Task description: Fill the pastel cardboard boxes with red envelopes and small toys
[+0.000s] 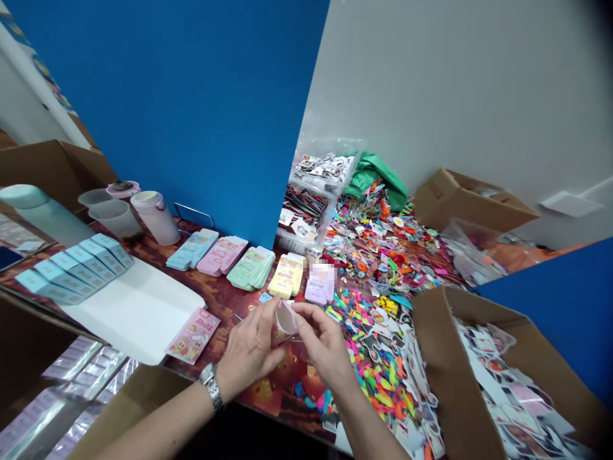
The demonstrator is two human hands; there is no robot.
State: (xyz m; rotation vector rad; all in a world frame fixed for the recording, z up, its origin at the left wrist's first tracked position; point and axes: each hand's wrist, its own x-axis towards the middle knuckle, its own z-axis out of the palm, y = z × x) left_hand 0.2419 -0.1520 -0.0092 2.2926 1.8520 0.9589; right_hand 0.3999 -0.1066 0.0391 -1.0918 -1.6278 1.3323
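Observation:
Between my two hands is a small paper box point(286, 319), its open end facing me. My left hand point(251, 342), with a metal watch on the wrist, has its fingers closed on the box's left side. My right hand point(323, 338) pinches the right edge of the opening between thumb and fingers. Just beyond lie stacks of flat cartons: blue point(192, 249), pink point(223, 255), green point(251, 268), yellow point(286, 276) and lilac point(320, 284). To the left, a pink printed card or box point(194, 335) rests on the edge of a white tray point(143, 306).
A row of light-blue boxes point(76, 268) stands on the white tray. Behind are a cup point(156, 217) and a bottle point(45, 214). Colourful small pieces point(383, 370) cover the right side. A cardboard box of stickers point(435, 358) stands at right; a blue panel point(182, 115) rises behind.

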